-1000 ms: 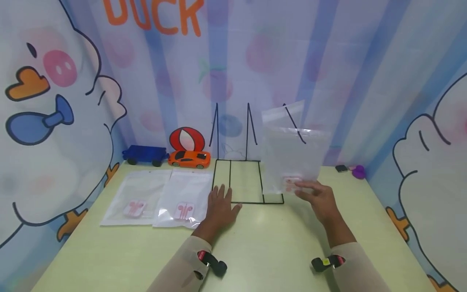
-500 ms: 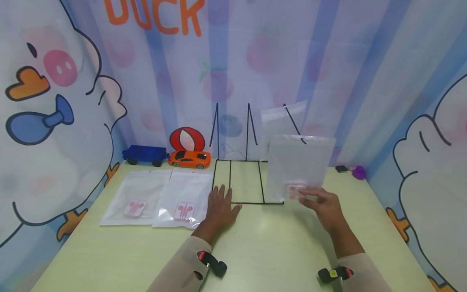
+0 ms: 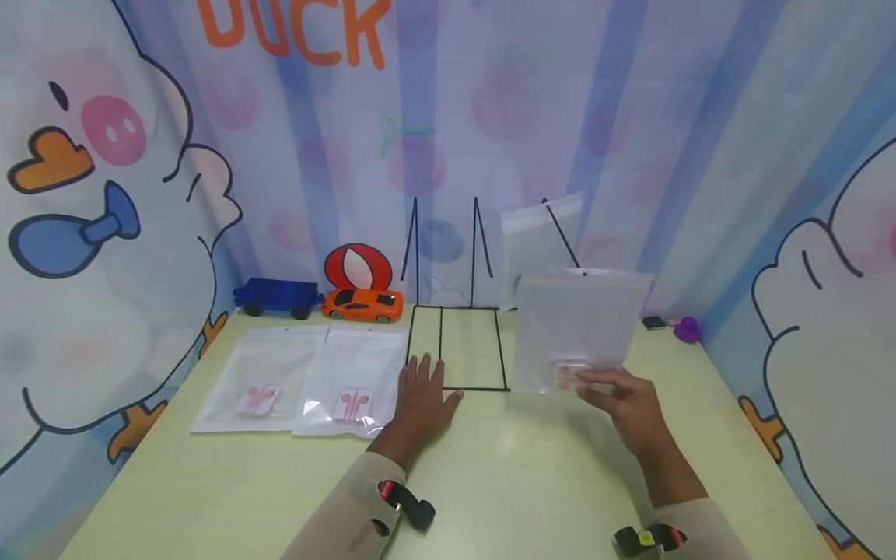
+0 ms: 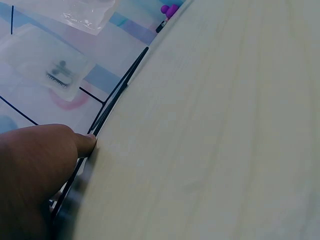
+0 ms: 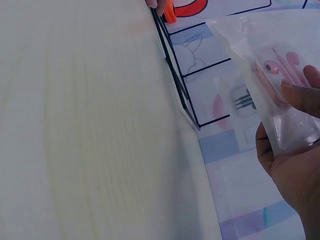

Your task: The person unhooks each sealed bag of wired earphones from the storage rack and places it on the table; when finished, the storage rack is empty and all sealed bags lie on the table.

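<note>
My right hand [image 3: 626,408] pinches the lower part of a white zip bag [image 3: 581,319] between thumb and fingers. Inside that bag lies a clear case with pink earphones [image 5: 287,67]. The bag's top edge, with its small hole, is right at the tip of the right prong of a black wire display rack [image 3: 473,387]. Further back on the same prong hangs another bag [image 3: 525,233], partly hidden by the nearer one. My left hand [image 3: 422,400] rests with fingers spread at the rack's front left corner; its thumb [image 4: 86,144] touches the wire.
Two more zip bags with pink earphones, a left bag [image 3: 259,365] and a right bag [image 3: 357,358], lie flat left of the rack. Behind them stand a blue toy trailer [image 3: 280,295] and an orange toy car [image 3: 364,305]. A purple object [image 3: 687,330] sits at the back right.
My right hand has drawn the bag toward me, down and slightly right, its top edge moving along the prong to the tip. My left hand has stayed in place.
</note>
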A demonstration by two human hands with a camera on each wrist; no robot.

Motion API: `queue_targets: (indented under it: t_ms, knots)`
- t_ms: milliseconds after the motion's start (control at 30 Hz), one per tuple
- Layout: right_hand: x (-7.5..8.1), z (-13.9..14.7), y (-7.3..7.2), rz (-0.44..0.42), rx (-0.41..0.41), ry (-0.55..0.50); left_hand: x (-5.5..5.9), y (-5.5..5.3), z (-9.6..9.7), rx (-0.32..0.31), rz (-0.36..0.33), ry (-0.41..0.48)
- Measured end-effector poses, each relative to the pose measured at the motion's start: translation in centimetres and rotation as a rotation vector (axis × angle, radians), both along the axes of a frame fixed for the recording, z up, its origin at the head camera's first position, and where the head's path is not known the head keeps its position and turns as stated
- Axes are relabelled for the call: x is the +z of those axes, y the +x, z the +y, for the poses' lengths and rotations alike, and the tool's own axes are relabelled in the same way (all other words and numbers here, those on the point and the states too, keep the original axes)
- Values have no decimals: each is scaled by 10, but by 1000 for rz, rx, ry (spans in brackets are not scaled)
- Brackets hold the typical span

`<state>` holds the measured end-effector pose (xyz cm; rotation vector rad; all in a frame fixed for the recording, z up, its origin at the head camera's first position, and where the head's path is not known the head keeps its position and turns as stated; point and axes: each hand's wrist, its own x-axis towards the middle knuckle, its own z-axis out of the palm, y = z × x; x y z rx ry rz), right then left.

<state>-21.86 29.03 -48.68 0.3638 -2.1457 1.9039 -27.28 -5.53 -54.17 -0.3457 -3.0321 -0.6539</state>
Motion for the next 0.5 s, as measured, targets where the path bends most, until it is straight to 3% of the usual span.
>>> queue_targets:
  t_ms: [267,500]
  knots:
    - [-4,6,5,-14,-53,84,0,-1,0,2,4,-5]
    - [-13,18,8,-76,20,66,1,-1,0,0,6,-7]
